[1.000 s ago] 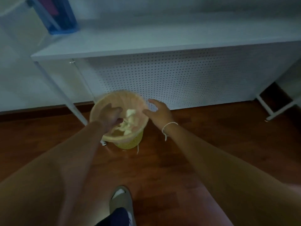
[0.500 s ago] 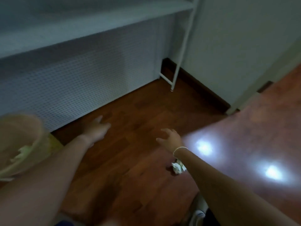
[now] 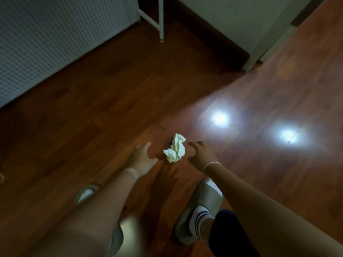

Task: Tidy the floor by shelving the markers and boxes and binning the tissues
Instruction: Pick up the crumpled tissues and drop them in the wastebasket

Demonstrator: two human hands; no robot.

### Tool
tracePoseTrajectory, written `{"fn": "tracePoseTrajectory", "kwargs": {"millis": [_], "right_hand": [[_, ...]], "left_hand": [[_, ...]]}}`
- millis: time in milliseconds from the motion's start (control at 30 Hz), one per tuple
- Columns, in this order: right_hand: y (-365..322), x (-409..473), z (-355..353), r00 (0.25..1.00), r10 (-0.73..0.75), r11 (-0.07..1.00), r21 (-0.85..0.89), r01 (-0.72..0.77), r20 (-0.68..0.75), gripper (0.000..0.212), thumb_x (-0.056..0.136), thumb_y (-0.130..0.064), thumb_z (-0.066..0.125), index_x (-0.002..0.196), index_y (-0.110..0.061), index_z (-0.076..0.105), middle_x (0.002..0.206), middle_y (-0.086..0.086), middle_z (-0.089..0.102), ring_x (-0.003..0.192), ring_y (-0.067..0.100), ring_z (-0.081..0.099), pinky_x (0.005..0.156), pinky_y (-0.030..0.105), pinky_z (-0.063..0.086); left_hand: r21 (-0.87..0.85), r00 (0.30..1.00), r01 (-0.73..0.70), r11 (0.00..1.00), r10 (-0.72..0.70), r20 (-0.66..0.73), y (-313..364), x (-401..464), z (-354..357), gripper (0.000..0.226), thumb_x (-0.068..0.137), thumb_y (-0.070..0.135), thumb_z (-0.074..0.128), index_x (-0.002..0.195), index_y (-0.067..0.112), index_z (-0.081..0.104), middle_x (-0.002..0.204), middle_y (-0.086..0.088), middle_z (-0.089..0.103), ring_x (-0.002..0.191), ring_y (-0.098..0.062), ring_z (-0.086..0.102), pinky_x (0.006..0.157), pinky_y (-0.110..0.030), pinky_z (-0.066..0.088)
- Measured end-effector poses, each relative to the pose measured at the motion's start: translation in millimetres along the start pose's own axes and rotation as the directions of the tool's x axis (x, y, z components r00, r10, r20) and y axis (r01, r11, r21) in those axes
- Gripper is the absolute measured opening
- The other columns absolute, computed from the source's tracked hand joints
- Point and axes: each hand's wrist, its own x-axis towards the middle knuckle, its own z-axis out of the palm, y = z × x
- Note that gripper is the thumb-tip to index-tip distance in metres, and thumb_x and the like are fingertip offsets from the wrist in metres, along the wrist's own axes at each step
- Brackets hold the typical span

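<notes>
— Where is the tissue?

— One crumpled tissue (image 3: 175, 148) lies on the wooden floor (image 3: 111, 93), right in front of the person's feet. It sits between the two hands, touching neither.

— And the hands?

— Both reach down toward it. The left hand (image 3: 141, 157) is just beside the tissue on its left, fingers spread loosely, holding nothing. The right hand (image 3: 201, 154) is just beside it on the right, fingers curled a little but apart, also holding nothing. A thin white band (image 3: 211, 165) circles the right wrist.

— What else is around?

— A white perforated panel (image 3: 55, 39) runs along the upper left, and a white shelf leg (image 3: 161, 19) stands on the floor next to it. Two bright reflections (image 3: 220, 118) shine on the boards to the right of the tissue. The grey shoe (image 3: 202, 210) on the right foot is planted below the right hand, with a striped white sock (image 3: 200, 218) showing above it.
</notes>
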Motion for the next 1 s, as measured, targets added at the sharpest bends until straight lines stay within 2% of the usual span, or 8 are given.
{"fn": "tracePoseTrajectory", "kwargs": {"millis": [267, 433, 500, 600, 700, 767, 900, 1000], "right_hand": [[33, 74, 25, 0.993, -0.118, 0.982, -0.148, 0.120, 0.026, 0.079, 0.083, -0.019, 0.062, 0.146, -0.038, 0.018, 0.158, 0.002, 0.010, 0.135, 0.036, 0.034, 0.102, 0.047, 0.044], [35, 107, 44, 0.954, -0.290, 0.881, -0.370, 0.296, 0.071, 0.092, 0.082, -0.013, 0.064, 0.147, -0.041, 0.005, 0.159, -0.003, -0.008, 0.136, 0.032, 0.029, 0.092, 0.041, 0.051], [37, 115, 49, 0.941, -0.322, 0.832, -0.444, 0.332, 0.100, 0.092, 0.082, -0.014, 0.064, 0.146, -0.042, 0.004, 0.159, -0.004, -0.012, 0.135, 0.031, 0.029, 0.092, 0.042, 0.051], [38, 125, 57, 0.939, -0.322, 0.792, -0.510, 0.335, 0.116, 0.080, 0.084, -0.022, 0.063, 0.146, -0.039, 0.015, 0.159, -0.001, -0.007, 0.133, 0.031, 0.032, 0.092, 0.042, 0.051], [40, 127, 65, 0.966, -0.246, 0.826, -0.504, 0.254, 0.084, 0.061, 0.087, -0.021, 0.058, 0.141, -0.030, 0.031, 0.156, 0.006, 0.011, 0.126, 0.034, 0.039, 0.086, 0.043, 0.053], [41, 123, 71, 0.980, -0.194, 0.847, -0.496, 0.192, 0.049, 0.054, 0.089, -0.017, 0.054, 0.138, -0.025, 0.034, 0.150, 0.010, 0.019, 0.121, 0.035, 0.044, 0.084, 0.042, 0.053], [35, 109, 68, 0.995, -0.099, 0.912, -0.399, 0.096, 0.013, 0.054, 0.087, -0.015, 0.057, 0.136, -0.022, 0.035, 0.148, 0.011, 0.021, 0.123, 0.037, 0.043, 0.089, 0.045, 0.053], [21, 96, 55, 0.994, -0.104, 0.931, -0.353, 0.092, -0.017, 0.059, 0.083, -0.020, 0.065, 0.135, -0.024, 0.037, 0.149, 0.011, 0.022, 0.126, 0.037, 0.044, 0.092, 0.046, 0.053]], "left_hand": [[0.106, 1.000, -0.015, 0.994, 0.012, 0.027, 2, 58, 72, 0.066, 0.087, 0.025, 0.065, 0.145, 0.017, 0.035, 0.148, -0.008, 0.033, 0.130, -0.027, 0.044, 0.106, -0.036, 0.040], [0.164, 1.000, -0.028, 0.986, 0.030, -0.007, -6, 88, 102, 0.061, 0.085, 0.034, 0.065, 0.139, 0.021, 0.041, 0.142, -0.006, 0.038, 0.125, -0.029, 0.047, 0.100, -0.039, 0.045], [0.150, 0.999, -0.034, 0.988, 0.039, -0.035, -8, 96, 111, 0.057, 0.086, 0.037, 0.063, 0.137, 0.022, 0.043, 0.140, -0.007, 0.040, 0.123, -0.029, 0.048, 0.095, -0.039, 0.046], [0.109, 0.996, -0.033, 0.994, 0.042, -0.083, -13, 109, 116, 0.045, 0.087, 0.033, 0.063, 0.128, 0.022, 0.049, 0.131, -0.006, 0.048, 0.116, -0.030, 0.053, 0.089, -0.040, 0.047], [0.119, 0.992, -0.067, 0.991, 0.079, -0.102, -22, 114, 113, 0.032, 0.086, 0.028, 0.064, 0.116, 0.019, 0.053, 0.122, -0.006, 0.054, 0.112, -0.030, 0.055, 0.089, -0.041, 0.046], [0.123, 0.989, -0.086, 0.989, 0.100, -0.111, -29, 114, 107, 0.024, 0.087, 0.026, 0.063, 0.108, 0.018, 0.053, 0.117, -0.006, 0.056, 0.107, -0.029, 0.056, 0.085, -0.039, 0.046], [0.106, 0.983, -0.089, 0.990, 0.104, -0.154, -41, 105, 81, 0.019, 0.090, 0.024, 0.058, 0.107, 0.019, 0.053, 0.116, -0.004, 0.057, 0.103, -0.025, 0.058, 0.073, -0.031, 0.042], [0.101, 0.979, -0.058, 0.993, 0.076, -0.191, -50, 93, 46, 0.020, 0.091, 0.023, 0.057, 0.110, 0.019, 0.053, 0.116, -0.004, 0.057, 0.102, -0.025, 0.058, 0.074, -0.032, 0.044]]}}
